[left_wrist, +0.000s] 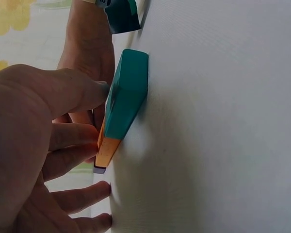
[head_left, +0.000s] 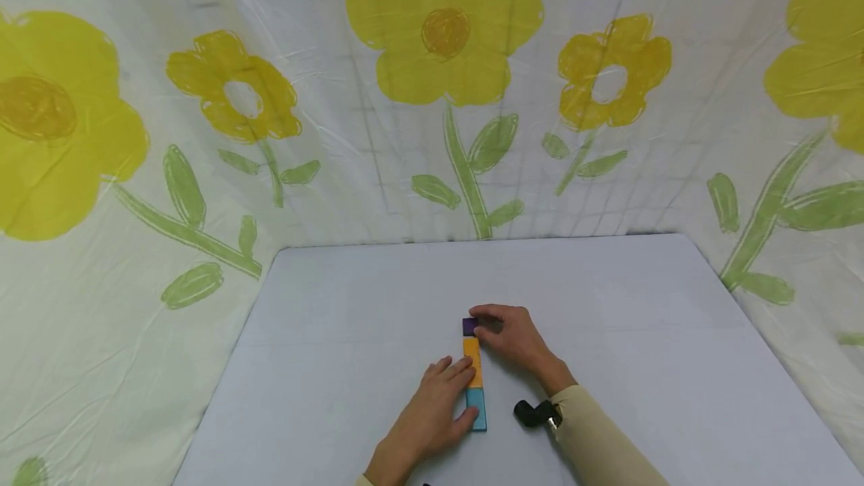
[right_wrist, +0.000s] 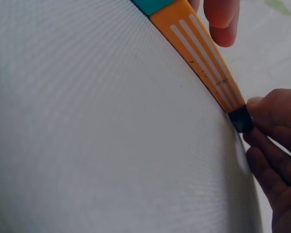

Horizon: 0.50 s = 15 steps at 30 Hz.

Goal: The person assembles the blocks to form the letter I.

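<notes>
Three small blocks lie end to end in a row on the white table: a teal block [head_left: 476,399] nearest, an orange block [head_left: 475,366] in the middle and a dark purple block [head_left: 469,327] at the far end. My left hand [head_left: 430,409] lies along the left side of the row, thumb on the teal block and outstretched fingers against the orange one. With thumb and fingers, my right hand [head_left: 514,334] pinches the purple block. White stripes run along a side of the orange block [right_wrist: 199,53] in the right wrist view. Fingers partly cover the blocks in the head view.
Around the row extends the white tabletop [head_left: 337,306]. A curtain with yellow flowers [head_left: 445,28] hangs behind and beside it. A black wrist device [head_left: 535,413] is attached at the right sleeve.
</notes>
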Motion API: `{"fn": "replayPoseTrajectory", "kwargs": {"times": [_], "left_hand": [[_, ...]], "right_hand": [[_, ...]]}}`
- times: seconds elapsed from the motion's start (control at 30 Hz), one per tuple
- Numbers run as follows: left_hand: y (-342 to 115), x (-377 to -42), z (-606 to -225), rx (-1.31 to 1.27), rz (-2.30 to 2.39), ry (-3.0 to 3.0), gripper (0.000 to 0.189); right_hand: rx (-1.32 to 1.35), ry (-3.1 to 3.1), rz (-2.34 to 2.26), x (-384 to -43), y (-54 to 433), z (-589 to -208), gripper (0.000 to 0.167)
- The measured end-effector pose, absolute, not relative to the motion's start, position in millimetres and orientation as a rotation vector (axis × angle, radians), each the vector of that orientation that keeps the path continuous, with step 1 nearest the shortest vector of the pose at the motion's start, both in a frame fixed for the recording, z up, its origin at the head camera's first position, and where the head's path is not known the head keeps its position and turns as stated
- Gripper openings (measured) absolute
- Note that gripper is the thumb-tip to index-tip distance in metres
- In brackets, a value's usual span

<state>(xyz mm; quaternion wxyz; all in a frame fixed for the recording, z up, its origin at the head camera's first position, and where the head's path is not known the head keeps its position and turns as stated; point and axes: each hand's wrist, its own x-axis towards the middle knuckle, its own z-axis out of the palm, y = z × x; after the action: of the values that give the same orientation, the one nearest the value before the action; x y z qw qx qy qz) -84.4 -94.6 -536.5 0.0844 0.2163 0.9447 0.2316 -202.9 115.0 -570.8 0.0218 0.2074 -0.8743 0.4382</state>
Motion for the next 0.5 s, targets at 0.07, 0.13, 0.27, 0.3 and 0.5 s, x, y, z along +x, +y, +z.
{"fn": "replayPoseTrajectory", "kwargs": {"times": [0.07,0.13,0.27,0.3,0.5], "left_hand": [[-94,-85,-536,0.638,0.685,2.812,0.058],[-94,-85,-535,0.628,0.686,2.804,0.059],[-95,-86,-532,0.613,0.696,2.788,0.061],[-96,-87,-532,0.609,0.696,2.788,0.062],[-103,-88,-528,0.565,0.72,2.849,0.065]], "right_hand": [[0.64,-2.72,1.361,-203,116,-570,0.034],[0.634,-2.732,1.36,-204,116,-569,0.034],[0.619,-2.739,1.331,-203,119,-567,0.035],[0.617,-2.736,1.317,-203,120,-566,0.035],[0.62,-2.697,1.228,-197,127,-553,0.038]]}}
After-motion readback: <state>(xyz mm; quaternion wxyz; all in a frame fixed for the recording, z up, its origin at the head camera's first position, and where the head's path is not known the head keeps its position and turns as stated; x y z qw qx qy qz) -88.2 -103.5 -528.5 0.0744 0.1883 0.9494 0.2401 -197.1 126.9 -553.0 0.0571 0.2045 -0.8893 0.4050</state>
